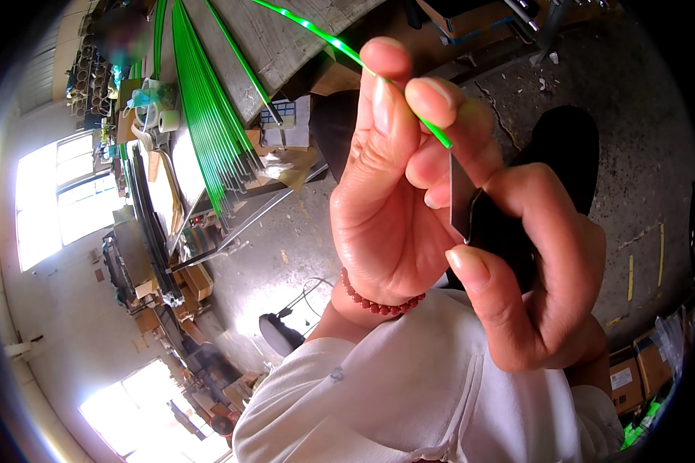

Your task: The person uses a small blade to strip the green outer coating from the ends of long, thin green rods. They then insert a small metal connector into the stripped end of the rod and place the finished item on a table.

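Observation:
My left hand, with a reddish bead bracelet at its wrist, pinches a glossy green rod close to its end. The rod runs up and left out of view over the table. In my right hand is a flat grey metal blade, held between curled fingers and thumb. Its upper end lies right by the rod's tip; whether they touch I cannot tell. Part of the blade's dark side is hidden by my fingers.
Many similar green rods lie fanned over the grey table, their ends past its edge. White tape rolls stand to the left. Cardboard boxes sit on the floor at lower right. A cable lies on the floor.

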A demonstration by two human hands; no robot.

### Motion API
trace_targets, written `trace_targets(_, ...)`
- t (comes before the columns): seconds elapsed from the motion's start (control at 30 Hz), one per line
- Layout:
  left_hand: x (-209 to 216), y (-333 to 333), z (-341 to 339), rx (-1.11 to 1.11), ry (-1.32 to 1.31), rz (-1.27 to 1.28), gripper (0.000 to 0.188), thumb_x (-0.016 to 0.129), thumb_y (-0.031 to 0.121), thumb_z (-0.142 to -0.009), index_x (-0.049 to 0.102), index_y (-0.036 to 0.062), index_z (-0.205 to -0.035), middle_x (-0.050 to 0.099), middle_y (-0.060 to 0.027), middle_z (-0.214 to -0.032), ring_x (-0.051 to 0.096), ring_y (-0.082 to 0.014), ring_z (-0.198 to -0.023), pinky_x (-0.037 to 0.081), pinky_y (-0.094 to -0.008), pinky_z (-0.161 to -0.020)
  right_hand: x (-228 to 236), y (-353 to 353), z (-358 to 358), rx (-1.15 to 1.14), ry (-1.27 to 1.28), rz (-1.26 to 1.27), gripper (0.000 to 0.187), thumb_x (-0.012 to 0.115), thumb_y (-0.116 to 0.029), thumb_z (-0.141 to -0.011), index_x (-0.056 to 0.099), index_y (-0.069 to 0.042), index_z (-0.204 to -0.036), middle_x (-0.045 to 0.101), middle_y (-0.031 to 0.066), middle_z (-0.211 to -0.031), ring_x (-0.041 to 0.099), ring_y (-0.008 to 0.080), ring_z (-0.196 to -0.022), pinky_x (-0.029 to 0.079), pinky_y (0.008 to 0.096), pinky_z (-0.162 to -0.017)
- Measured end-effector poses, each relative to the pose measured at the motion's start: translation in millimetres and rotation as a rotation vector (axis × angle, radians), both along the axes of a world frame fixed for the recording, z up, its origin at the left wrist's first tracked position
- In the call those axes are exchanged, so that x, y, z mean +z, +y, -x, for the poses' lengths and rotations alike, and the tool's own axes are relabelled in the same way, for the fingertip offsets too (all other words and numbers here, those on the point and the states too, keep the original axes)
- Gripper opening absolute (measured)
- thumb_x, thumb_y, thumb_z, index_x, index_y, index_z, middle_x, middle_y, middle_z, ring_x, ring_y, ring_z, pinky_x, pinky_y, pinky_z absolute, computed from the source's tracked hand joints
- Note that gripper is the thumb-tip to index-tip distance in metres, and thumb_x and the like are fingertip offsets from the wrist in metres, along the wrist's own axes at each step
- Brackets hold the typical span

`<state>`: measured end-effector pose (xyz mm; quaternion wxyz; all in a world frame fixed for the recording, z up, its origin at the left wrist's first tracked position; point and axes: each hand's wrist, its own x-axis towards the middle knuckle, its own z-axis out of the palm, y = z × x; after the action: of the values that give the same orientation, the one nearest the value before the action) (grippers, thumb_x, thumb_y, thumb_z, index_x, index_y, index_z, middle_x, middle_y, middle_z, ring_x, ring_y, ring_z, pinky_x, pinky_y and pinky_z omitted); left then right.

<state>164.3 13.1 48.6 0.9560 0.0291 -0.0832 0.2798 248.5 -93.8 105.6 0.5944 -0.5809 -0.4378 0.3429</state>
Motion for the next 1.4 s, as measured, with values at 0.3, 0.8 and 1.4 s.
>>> trace_targets(0.3,2.1,0.5,0.3,-0.016,0.088,-0.001,0.023,0.043,0.018,-0.102,0.045,0.0171,-0.125,0.061,-0.0032,-0.107,0.047,-0.0067,-0.074,0.046,-0.0173,-0.062,-12.8,2.4,16.4,-0.174,0.090,-0.209,0.023,0.058,-0.014,-0.088,0.051,0.006,-0.095,0.057,0.0087,-0.075,0.048,0.0098,-0.065,0.039,0.0240,-0.059)
trace_targets(0.8,19.5,-2.8,-4.4,0.190,0.338,-0.218,0.017,0.045,0.016,-0.102,0.047,0.0118,-0.118,0.062,-0.0015,-0.097,0.045,-0.0055,-0.069,0.042,-0.0158,-0.068,1.7,2.6,1.8,-0.100,-0.171,0.102,0.022,0.055,-0.010,-0.092,0.052,0.009,-0.104,0.064,0.0198,-0.099,0.060,0.0176,-0.080,0.047,0.0270,-0.071)
trace_targets(1.4,13.9,0.6,-12.8,0.158,0.243,-0.189,0.017,0.047,0.021,-0.101,0.052,0.0132,-0.115,0.064,0.0012,-0.096,0.043,-0.0080,-0.067,0.042,-0.0223,-0.069,-31.1,14.8,15.7,-0.402,-0.160,-0.215,0.017,0.055,-0.009,-0.094,0.053,0.005,-0.103,0.059,0.0103,-0.086,0.056,0.0136,-0.074,0.046,0.0259,-0.065)
